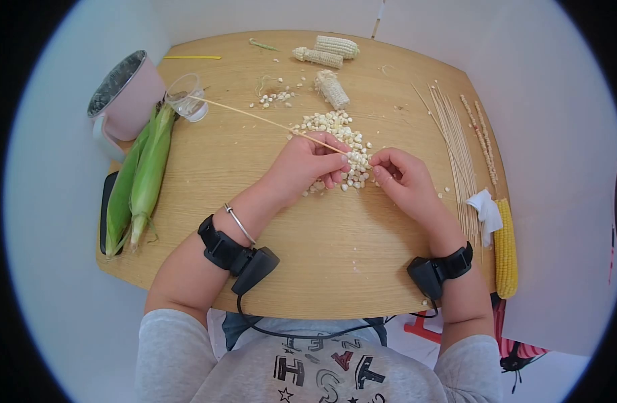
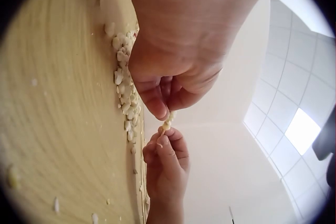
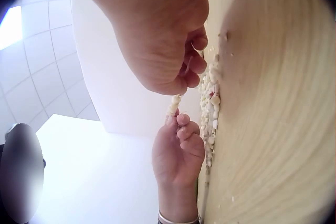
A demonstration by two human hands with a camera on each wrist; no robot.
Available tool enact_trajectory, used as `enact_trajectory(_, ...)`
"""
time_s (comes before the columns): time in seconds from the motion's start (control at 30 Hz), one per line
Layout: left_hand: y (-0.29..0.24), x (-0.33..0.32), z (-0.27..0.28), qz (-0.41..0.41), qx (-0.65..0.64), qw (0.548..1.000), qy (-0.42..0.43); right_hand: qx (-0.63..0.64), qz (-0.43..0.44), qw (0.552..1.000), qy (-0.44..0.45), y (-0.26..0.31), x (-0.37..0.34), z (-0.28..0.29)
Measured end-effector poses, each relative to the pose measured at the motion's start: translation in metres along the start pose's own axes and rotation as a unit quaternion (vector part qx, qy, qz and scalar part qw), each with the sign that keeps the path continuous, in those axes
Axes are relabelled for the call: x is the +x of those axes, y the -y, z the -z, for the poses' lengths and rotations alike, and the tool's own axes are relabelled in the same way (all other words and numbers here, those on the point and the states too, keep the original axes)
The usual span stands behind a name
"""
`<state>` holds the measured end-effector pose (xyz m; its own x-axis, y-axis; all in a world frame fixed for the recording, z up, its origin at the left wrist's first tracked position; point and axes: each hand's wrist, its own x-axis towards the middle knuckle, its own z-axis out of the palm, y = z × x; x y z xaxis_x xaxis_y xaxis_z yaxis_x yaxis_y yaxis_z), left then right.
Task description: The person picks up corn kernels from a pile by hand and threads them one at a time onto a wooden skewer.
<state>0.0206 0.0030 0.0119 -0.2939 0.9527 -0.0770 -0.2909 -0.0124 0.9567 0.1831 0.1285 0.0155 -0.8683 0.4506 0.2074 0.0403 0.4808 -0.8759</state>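
Observation:
My left hand (image 1: 322,161) pinches a thin wooden skewer (image 1: 268,122) near its threaded end. The bare length of the skewer slants up and left across the table. In the left wrist view, several pale corn kernels (image 2: 167,124) sit in a row on the skewer between the two hands. My right hand (image 1: 406,180) faces the left, thumb and forefinger pinching a corn kernel at the skewer's tip; its fingers partly hide the kernel. A pile of loose white kernels (image 1: 332,122) lies on the table behind and beneath the hands.
Two green-husked corn ears (image 1: 150,168), a pink mug (image 1: 130,101) and a clear cup (image 1: 195,111) stand left. Stripped cobs (image 1: 332,91) lie at the back. On the right are bare skewers (image 1: 449,134), kernel-filled skewers (image 1: 482,138), a tissue (image 1: 484,209) and yellow corn (image 1: 505,248).

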Motion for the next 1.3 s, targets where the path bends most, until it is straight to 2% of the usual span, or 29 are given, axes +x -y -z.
enact_trajectory(0.17, 0.0, 0.0, -0.001, 0.007, 0.01, 1.0, 0.005, 0.02, -0.017, 0.999, 0.018, 0.0, 0.0, 0.001)
enact_trajectory(0.33, -0.001, -0.002, -0.003, 0.012, 0.003, 1.0, 0.017, -0.034, -0.009, 0.999, 0.022, 0.002, 0.0, 0.002)
enact_trajectory(0.87, -0.005, -0.005, -0.007, 0.012, 0.006, 0.999, 0.035, -0.036, -0.017, 0.998, 0.042, 0.003, 0.0, 0.002)
enact_trajectory(0.97, -0.007, -0.005, -0.007, 0.005, -0.018, 1.0, 0.016, -0.036, -0.005, 0.999, 0.036, -0.003, 0.0, 0.005)
enact_trajectory(1.03, -0.009, -0.003, 0.0, -0.026, -0.006, 0.998, -0.063, -0.138, -0.013, 0.99, -0.004, -0.006, 0.003, 0.013)
enact_trajectory(1.07, -0.009, -0.002, 0.004, -0.026, -0.006, 0.998, -0.064, -0.138, -0.013, 0.99, -0.004, -0.01, 0.004, 0.017)
enact_trajectory(1.13, -0.009, 0.001, 0.012, -0.05, 0.034, 0.988, -0.144, -0.208, 0.03, 0.976, -0.048, -0.021, 0.006, 0.025)
enact_trajectory(1.17, -0.009, 0.002, 0.013, -0.05, 0.034, 0.988, -0.144, -0.209, 0.03, 0.976, -0.048, -0.026, 0.006, 0.028)
enact_trajectory(1.23, -0.009, 0.003, 0.013, -0.085, 0.087, 0.969, -0.215, -0.18, 0.0, 0.979, -0.094, -0.034, 0.008, 0.033)
enact_trajectory(1.27, -0.004, 0.005, 0.017, -0.085, 0.087, 0.969, -0.215, -0.18, 0.0, 0.979, -0.094, -0.04, 0.009, 0.035)
enact_trajectory(1.3, 0.003, 0.008, 0.023, -0.121, 0.157, 0.956, -0.216, -0.163, -0.007, 0.981, -0.109, -0.045, 0.01, 0.037)
